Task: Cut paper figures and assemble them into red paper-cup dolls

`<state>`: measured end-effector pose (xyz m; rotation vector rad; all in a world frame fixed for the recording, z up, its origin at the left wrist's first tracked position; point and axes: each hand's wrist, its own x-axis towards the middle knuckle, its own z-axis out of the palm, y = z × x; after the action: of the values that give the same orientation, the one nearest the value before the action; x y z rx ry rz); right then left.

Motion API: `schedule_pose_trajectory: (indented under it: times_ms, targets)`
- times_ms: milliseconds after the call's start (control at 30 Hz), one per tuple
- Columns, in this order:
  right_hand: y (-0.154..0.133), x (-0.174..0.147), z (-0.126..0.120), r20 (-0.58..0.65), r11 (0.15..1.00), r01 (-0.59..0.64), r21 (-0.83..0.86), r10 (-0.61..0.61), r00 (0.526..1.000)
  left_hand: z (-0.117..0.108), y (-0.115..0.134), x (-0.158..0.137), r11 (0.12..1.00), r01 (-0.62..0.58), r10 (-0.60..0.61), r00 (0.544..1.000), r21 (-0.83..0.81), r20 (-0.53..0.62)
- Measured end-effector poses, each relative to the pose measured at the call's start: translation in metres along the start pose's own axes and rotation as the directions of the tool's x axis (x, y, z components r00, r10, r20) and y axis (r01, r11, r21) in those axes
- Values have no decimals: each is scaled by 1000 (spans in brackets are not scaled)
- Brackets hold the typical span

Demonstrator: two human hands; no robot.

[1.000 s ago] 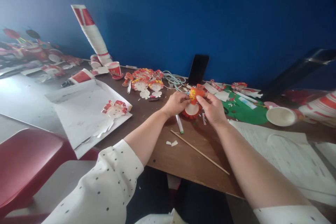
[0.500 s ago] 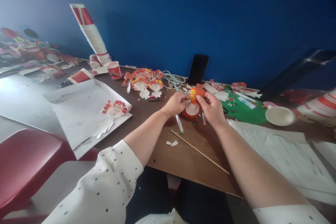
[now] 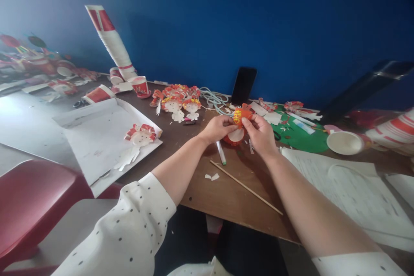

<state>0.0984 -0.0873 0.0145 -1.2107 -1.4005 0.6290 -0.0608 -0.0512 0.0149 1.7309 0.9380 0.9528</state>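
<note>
Between my two hands is an orange-red paper cup cutout [image 3: 238,116] with yellow lettering and a pale round base, held above the brown table. My left hand [image 3: 217,129] pinches its left side, thumb lying near the round base. From the right, my right hand [image 3: 259,134] grips it with the thumb pressed on the lettered face. Below the left hand lies a white marker [image 3: 221,153] with a green end. A thin wooden stick [image 3: 246,187] rests slantwise on the table, close to a few white paper scraps [image 3: 212,177].
Finished-looking paper cup figures [image 3: 176,101] lie in a pile at the back. A phone [image 3: 244,85] leans on the blue wall. To the left are a white box lid [image 3: 97,138] and a tall cup stack [image 3: 113,43]; rightward, green paper [image 3: 302,136] and printed sheets [image 3: 349,185].
My left thumb has shifted slightly across the cutout's round base. Both hands keep their grip, and the things on the table have stayed put.
</note>
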Motion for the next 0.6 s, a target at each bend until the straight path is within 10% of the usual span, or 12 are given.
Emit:
schedule_pose_trajectory:
  times_ms: [600]
  targets:
    - [5,5,-9,239,989,-67,130,34,970,-3,-2,0,997,52,-51,999,-52,18]
